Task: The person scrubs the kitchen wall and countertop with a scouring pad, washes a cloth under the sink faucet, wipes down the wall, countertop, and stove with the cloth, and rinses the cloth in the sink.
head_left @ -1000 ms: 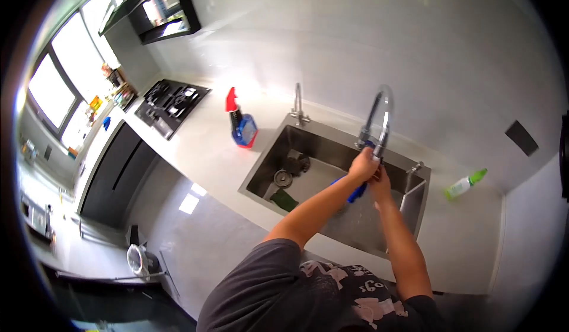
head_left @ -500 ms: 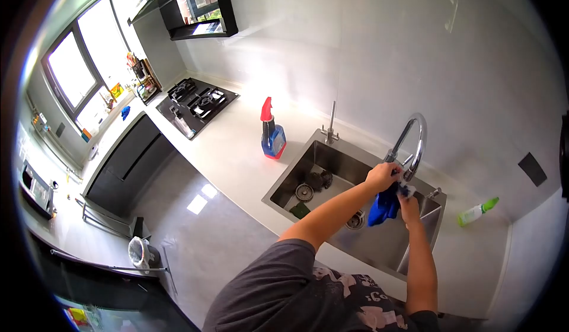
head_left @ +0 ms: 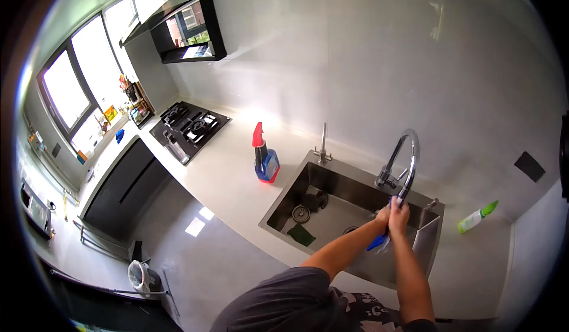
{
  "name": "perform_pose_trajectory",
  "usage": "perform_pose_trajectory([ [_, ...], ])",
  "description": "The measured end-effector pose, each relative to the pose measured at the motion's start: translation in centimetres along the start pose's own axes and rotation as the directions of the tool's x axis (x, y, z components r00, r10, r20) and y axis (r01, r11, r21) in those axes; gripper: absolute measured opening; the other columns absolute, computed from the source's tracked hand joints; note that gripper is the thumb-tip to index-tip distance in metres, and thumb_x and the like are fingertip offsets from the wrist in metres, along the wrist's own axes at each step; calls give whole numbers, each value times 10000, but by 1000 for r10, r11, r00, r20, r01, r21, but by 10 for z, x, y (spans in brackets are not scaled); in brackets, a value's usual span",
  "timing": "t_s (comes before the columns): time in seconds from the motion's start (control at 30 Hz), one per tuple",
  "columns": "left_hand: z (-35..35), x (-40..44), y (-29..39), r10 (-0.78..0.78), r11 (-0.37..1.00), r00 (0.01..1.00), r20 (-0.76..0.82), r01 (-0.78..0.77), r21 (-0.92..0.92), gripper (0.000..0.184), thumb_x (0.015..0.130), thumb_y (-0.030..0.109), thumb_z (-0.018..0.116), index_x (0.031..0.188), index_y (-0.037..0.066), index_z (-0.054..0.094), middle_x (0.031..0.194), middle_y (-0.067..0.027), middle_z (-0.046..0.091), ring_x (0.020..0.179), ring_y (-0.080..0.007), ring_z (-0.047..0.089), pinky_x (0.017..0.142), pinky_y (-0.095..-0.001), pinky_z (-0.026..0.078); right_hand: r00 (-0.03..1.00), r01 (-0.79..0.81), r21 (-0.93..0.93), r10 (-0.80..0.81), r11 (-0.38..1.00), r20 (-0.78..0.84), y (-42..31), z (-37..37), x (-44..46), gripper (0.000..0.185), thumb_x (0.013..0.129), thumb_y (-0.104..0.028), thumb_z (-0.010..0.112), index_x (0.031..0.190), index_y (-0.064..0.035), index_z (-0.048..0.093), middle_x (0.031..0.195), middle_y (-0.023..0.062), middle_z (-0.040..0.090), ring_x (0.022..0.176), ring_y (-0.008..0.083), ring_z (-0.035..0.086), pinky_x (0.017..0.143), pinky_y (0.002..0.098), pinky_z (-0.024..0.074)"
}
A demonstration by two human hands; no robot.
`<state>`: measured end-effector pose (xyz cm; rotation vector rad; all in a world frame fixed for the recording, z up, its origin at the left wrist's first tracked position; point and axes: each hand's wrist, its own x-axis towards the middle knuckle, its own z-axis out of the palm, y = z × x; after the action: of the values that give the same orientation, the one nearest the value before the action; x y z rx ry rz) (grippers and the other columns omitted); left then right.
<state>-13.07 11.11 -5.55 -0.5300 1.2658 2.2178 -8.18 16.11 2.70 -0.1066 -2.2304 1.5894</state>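
My left hand point(head_left: 384, 217) and my right hand point(head_left: 399, 214) are together just under the spout of the chrome faucet point(head_left: 413, 154). Both are closed round a blue cloth point(head_left: 376, 244), and a wet end of it hangs below them over the stainless sink point(head_left: 284, 197). Water appears to run down past my fingers. Most of the cloth is hidden inside my hands. In the left part of the sink lie a round drain strainer point(head_left: 300, 214), a dark crumpled thing point(head_left: 315, 201) and a green scouring pad point(head_left: 301, 235).
A blue spray bottle with a red trigger point(head_left: 267, 161) stands on the counter left of the sink. A green-capped bottle point(head_left: 478, 217) stands to the right. Farther left are a gas hob point(head_left: 188, 129) and a lined waste bin point(head_left: 142, 275) on the floor.
My hands have drawn close together round the blue cloth and moved lower in view, still by the spout. Less of the cloth shows. The view has tilted slightly upward.
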Motion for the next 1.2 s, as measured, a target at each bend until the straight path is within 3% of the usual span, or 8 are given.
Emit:
perform_pose_trajectory([
  [0.17, -21, 13, -20, 602, 260, 740, 300, -537, 803, 278, 902, 188, 376, 1080, 19, 506, 1003, -192, 579, 929, -316, 563, 798, -418, 433, 953, 298, -428, -243, 853, 179, 67, -17, 33, 435, 821, -421, 571, 755, 9, 572, 784, 254, 586, 788, 431, 556, 669, 471, 443],
  [0.23, -3, -49, 22, 583, 317, 799, 148, -391, 864, 291, 914, 279, 396, 921, 12, 509, 907, -241, 576, 888, -364, 556, 781, -424, 430, 962, 168, -395, -63, 903, 265, 42, -35, 31, 350, 880, -315, 466, 882, 11, 596, 835, 271, 575, 827, 424, 551, 688, 444, 441],
  [0.4, 2, -78, 69, 667, 434, 738, 101, -496, 752, 291, 845, 286, 576, 897, 1, 598, 805, -161, 622, 752, -241, 593, 713, -347, 462, 808, -283, -61, 272, 957, 523, 28, -46, 24, 393, 870, -358, 528, 1008, -2, 618, 869, 81, 637, 799, 148, 570, 736, 312, 446],
  [0.67, -39, -54, 46, 500, 713, 861, 91, -469, 521, 496, 856, 436, 551, 1242, 133, 476, 1164, -80, 548, 1071, -199, 493, 922, -366, 380, 792, -433, 261, 226, 863, 568, 5, -44, 21, 203, 838, -118, 523, 1012, -31, 581, 872, -2, 583, 782, 99, 516, 734, 254, 417],
  [0.8, -58, -37, -11, -340, 938, 937, 84, 332, 97, 945, 685, 803, 383, 1401, 198, 258, 1464, -96, 204, 1360, -322, 79, 952, -698, 57, 880, -431, 478, 238, 765, 411, -3, -29, 12, 206, 857, -204, 554, 1007, -62, 542, 836, -7, 548, 762, 80, 499, 696, 248, 424],
  [0.87, -47, -39, -18, -322, 935, 920, 224, 346, -76, 783, 784, 704, 384, 1379, 200, 311, 1414, -76, 324, 1324, -282, 235, 987, -639, 174, 909, -387, 531, 215, 754, 357, -17, -24, -2, 262, 855, -238, 565, 1046, -60, 540, 911, 12, 555, 836, 98, 506, 739, 279, 435],
  [1.07, -49, 15, -45, 114, 787, 848, 517, 241, -568, 508, 869, 534, 412, 1213, 161, 433, 1190, -57, 516, 1106, -222, 464, 966, -427, 345, 949, 42, -213, 27, 976, 313, -16, -7, -43, 425, 776, -442, 625, 850, -26, 585, 757, 233, 600, 740, 413, 581, 660, 402, 473],
  [1.2, -56, 11, -38, 125, 717, 820, 558, 314, -623, 412, 876, 484, 424, 1059, 130, 530, 1063, -73, 584, 991, -241, 531, 935, -412, 372, 971, -8, -423, 107, 906, 212, -7, 1, -25, 335, 790, -379, 621, 843, -47, 612, 784, 181, 630, 738, 350, 607, 662, 406, 474],
])
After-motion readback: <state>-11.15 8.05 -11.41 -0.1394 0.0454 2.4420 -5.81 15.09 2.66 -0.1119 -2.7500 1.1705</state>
